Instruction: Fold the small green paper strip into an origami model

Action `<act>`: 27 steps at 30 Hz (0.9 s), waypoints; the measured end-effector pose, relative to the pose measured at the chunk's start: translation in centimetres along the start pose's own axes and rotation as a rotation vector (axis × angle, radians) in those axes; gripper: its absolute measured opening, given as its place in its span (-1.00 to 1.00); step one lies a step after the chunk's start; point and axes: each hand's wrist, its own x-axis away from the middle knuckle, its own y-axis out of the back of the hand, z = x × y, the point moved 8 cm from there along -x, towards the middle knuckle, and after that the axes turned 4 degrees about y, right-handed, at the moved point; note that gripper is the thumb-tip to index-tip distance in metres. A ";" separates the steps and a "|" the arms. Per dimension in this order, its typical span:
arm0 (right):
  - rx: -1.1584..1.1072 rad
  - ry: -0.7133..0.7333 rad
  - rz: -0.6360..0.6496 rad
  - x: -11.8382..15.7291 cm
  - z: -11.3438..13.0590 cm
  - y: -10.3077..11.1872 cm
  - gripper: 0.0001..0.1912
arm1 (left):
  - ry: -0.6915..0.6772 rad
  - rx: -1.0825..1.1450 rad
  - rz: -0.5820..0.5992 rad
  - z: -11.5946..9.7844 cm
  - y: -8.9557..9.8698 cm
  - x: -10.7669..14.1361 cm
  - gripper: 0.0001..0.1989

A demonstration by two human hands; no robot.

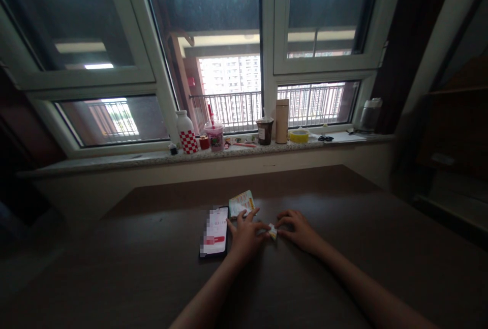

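The broad, dark counter (152, 278) gives a flat support for everything here. Above its middle, the left hand (246, 235) and the right hand (301, 230) face each other, both pinching with fingertips; the left one spreads its other fingers, probably to leave them free. At left, the phone (218, 230) lies face up, so its screen stays visible. Beside its far end rests a printed packet (241, 203), partly behind the left fingers. Smallest, a white-and-yellow piece (272, 232) is pinched between both hands, which seems to hold it steady.
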 end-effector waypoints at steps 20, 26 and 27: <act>-0.019 -0.003 -0.020 0.1 0.3 0.1 -0.88 | 0.028 0.065 -0.094 0.1 -0.3 -0.2 -0.83; -0.004 -0.018 -0.038 0.1 -0.1 -0.2 -0.87 | 0.031 0.018 -0.173 -0.7 -0.3 0.2 -0.80; -0.004 -0.020 -0.040 0.1 -0.1 -0.3 -0.85 | 0.030 0.011 -0.177 -0.8 -0.3 0.2 -0.80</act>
